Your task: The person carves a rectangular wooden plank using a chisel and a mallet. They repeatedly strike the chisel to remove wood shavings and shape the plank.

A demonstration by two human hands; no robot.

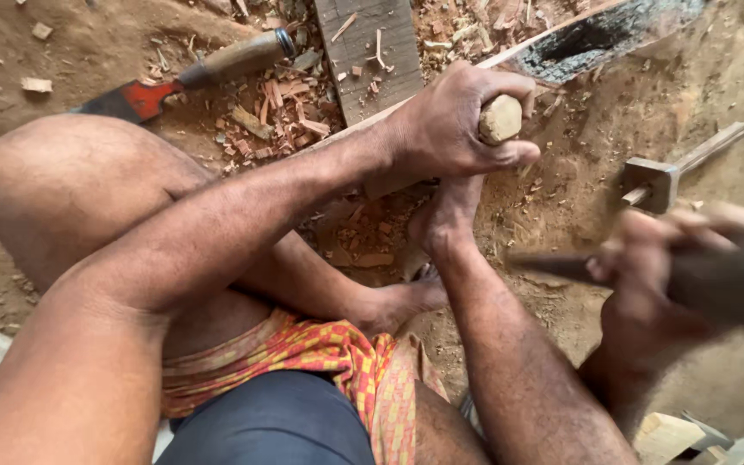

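Note:
My left hand [445,125] is closed around the pale wooden handle of a chisel [499,118], held upright over a long thin wooden strip [518,50] that runs diagonally across the dirt. The chisel's blade is hidden under my fist. My foot [445,220] rests just below that hand, by the strip. At the right, my right hand [647,267] is blurred and grips a dark mallet-like tool [725,280], raised to the right of the chisel.
A red-bladed cutting tool with a wooden handle [217,65] lies at the top left. A grey board [372,47] lies among wood chips [282,116]. A metal hammer [654,182] lies at the right. Pale wood blocks [669,435] sit bottom right.

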